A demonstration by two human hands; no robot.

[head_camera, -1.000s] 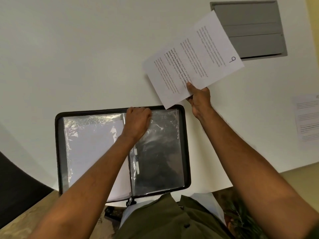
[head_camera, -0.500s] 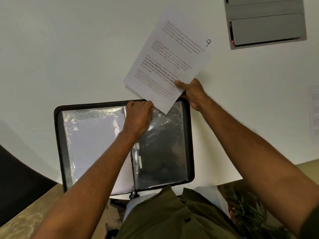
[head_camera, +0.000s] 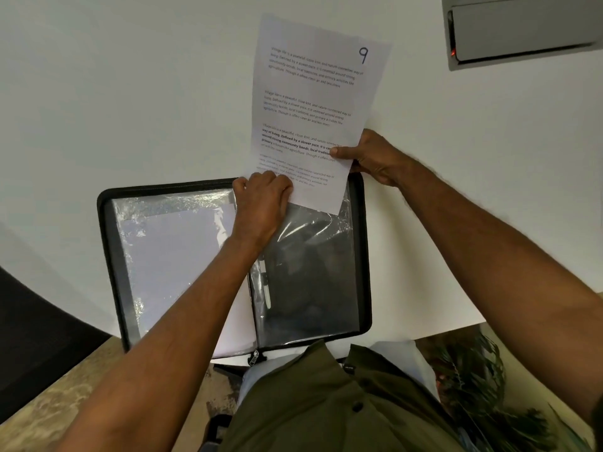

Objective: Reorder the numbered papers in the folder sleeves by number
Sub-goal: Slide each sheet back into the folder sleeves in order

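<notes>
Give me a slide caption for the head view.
Right hand feeds paper 9 into the folder's right sleeve, held by the left hand.

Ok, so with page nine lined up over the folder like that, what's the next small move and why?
Probably slide the sheet marked 9 down into the empty right sleeve. Its bottom edge sits at the sleeve's top, the left hand grips the sleeve's top at that edge, and the right hand pinches the sheet's side.

Left hand (head_camera: 261,203) fisted, seemingly — right hand (head_camera: 372,158) pinching.

Both hands (head_camera: 261,203) hold paper 9 (head_camera: 313,102) over open folder (head_camera: 363,256)
</notes>
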